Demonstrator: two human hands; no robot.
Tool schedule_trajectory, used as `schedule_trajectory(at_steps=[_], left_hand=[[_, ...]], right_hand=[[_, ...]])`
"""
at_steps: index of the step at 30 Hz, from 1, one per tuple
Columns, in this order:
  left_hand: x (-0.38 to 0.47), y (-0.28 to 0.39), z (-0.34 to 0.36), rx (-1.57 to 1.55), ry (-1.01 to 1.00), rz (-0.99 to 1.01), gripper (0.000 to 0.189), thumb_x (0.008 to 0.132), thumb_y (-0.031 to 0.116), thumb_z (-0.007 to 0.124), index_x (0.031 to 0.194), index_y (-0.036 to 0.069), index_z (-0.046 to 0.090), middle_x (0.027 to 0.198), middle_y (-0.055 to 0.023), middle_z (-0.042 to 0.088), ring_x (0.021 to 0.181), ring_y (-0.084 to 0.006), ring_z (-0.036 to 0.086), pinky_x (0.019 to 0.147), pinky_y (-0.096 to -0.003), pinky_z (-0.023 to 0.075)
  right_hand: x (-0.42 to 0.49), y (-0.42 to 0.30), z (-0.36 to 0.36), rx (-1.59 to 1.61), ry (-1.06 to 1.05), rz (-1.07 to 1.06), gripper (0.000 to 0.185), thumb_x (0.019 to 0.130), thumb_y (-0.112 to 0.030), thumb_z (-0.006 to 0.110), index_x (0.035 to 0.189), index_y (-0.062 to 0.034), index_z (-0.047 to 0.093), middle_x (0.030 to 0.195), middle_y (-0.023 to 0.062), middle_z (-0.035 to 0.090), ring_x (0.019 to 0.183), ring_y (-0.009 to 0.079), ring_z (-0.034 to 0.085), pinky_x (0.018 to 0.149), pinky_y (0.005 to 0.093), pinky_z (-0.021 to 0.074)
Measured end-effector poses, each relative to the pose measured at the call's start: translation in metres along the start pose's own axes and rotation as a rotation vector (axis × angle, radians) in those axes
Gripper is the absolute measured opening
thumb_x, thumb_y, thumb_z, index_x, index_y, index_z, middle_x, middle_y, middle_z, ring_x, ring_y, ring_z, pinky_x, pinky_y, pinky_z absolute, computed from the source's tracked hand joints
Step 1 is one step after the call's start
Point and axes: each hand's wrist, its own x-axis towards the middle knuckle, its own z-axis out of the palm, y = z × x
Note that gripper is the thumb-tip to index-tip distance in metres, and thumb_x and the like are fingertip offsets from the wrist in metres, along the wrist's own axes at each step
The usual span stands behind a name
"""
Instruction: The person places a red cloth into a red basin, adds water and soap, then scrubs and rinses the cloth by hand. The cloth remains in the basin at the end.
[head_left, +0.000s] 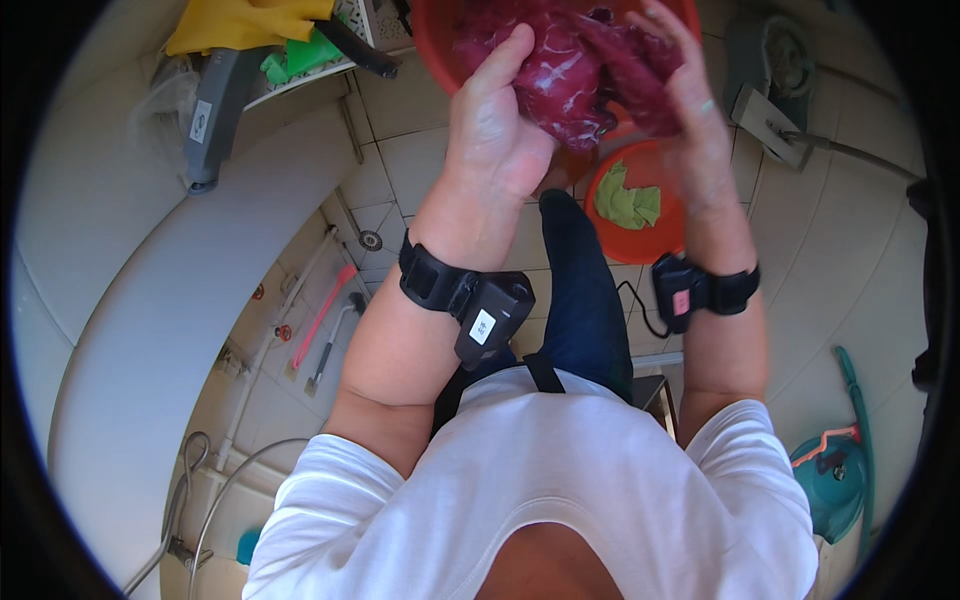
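Note:
A wet, dark red cloth (555, 75) with white soap suds on it is bunched between my two hands at the top of the view. My left hand (495, 120) grips its left side, thumb lying over the front. At the right side, my right hand (697, 105) holds the cloth too; it is blurred and some of its fingers are hidden. Behind and below the cloth is a large orange-red basin (433, 49), cut off by the upper picture edge. A smaller orange basin (645, 251) stands on the floor with a light green cloth (630, 199) in it.
At upper left, a white rack (307, 86) bears a yellow cloth (240, 22) and green items. A floor drain (370, 240) lies left of my legs. Pink (324, 315) and grey (334, 341) long-handled brushes hang at left. A mop head (772, 127) leans at right.

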Motion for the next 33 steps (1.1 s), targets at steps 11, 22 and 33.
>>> schedule_trajectory(at_steps=[11, 22, 33], left_hand=[[0.043, -0.019, -0.043, -0.112, -0.023, -0.158, 0.025, 0.091, 0.031, 0.061, 0.102, 0.009, 0.062, 0.099, -0.0068, 0.068, 0.091, -0.0227, 0.067, 0.082, -0.0378, 0.0551], [0.062, -0.021, -0.044, 0.011, 0.160, -0.188, 0.036, 0.096, 0.043, 0.051, 0.114, 0.013, 0.063, 0.108, -0.0080, 0.070, 0.103, -0.0237, 0.065, 0.092, -0.0405, 0.0518], [0.072, -0.023, -0.057, 0.005, -0.110, -0.087, 0.037, 0.101, 0.044, 0.046, 0.114, 0.013, 0.061, 0.112, -0.0080, 0.067, 0.106, -0.0233, 0.063, 0.093, -0.0402, 0.0509]], right_hand=[[0.036, 0.020, 0.062, -0.753, -0.076, -0.117, 0.022, 0.080, -0.024, 0.069, 0.093, -0.0075, 0.062, 0.094, 0.0164, 0.061, 0.089, 0.0426, 0.062, 0.079, 0.0463, 0.0519], [0.067, 0.054, 0.043, -0.809, 0.063, 0.084, 0.008, 0.084, -0.015, 0.063, 0.086, -0.0081, 0.060, 0.095, 0.0186, 0.056, 0.097, 0.0431, 0.058, 0.080, 0.0487, 0.0487], [0.065, 0.054, 0.050, -0.732, 0.087, -0.190, 0.023, 0.091, -0.024, 0.060, 0.086, -0.0018, 0.059, 0.093, 0.0236, 0.059, 0.089, 0.0442, 0.058, 0.076, 0.0497, 0.0469]])
